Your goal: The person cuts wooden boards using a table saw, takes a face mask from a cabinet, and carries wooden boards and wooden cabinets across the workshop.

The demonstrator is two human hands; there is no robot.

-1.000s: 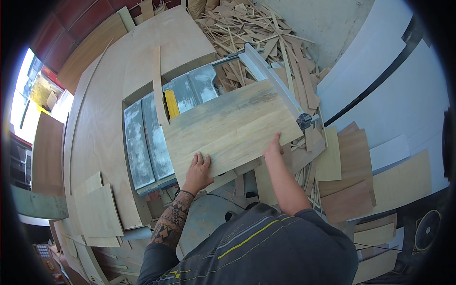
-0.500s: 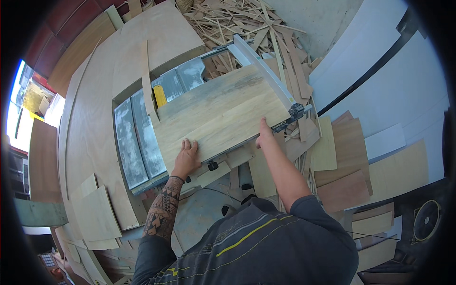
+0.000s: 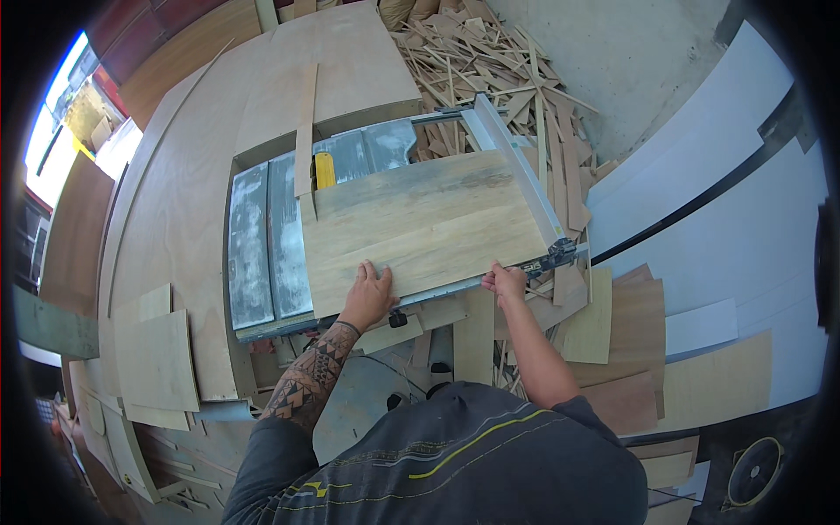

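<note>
A pale wooden panel (image 3: 429, 227) lies flat on the grey metal top of a table saw (image 3: 249, 245). Its right side is up against the long metal fence (image 3: 521, 171). My left hand (image 3: 367, 296) rests on the panel near its front left part, fingers stretched out. At the front edge, toward the right corner, my right hand (image 3: 505, 282) is closed on the panel with bent fingers. Beyond the panel's far left corner is a yellow piece (image 3: 325, 170), partly covered by the panel. No saw blade can be made out.
A large plywood surface (image 3: 184, 192) surrounds the saw at the left and back, with a narrow wood strip (image 3: 306, 131) on it. Scrap wood (image 3: 481, 70) is heaped behind. White sheets (image 3: 700, 149) and board offcuts (image 3: 612, 332) lie at the right; a round fan-like object (image 3: 754, 472) stands lower right.
The view has shifted, moving the saw lower and rightward in the picture. My right hand has changed from thumb-up at the panel's edge to fingers bent over it. My left hand stays on the panel.
</note>
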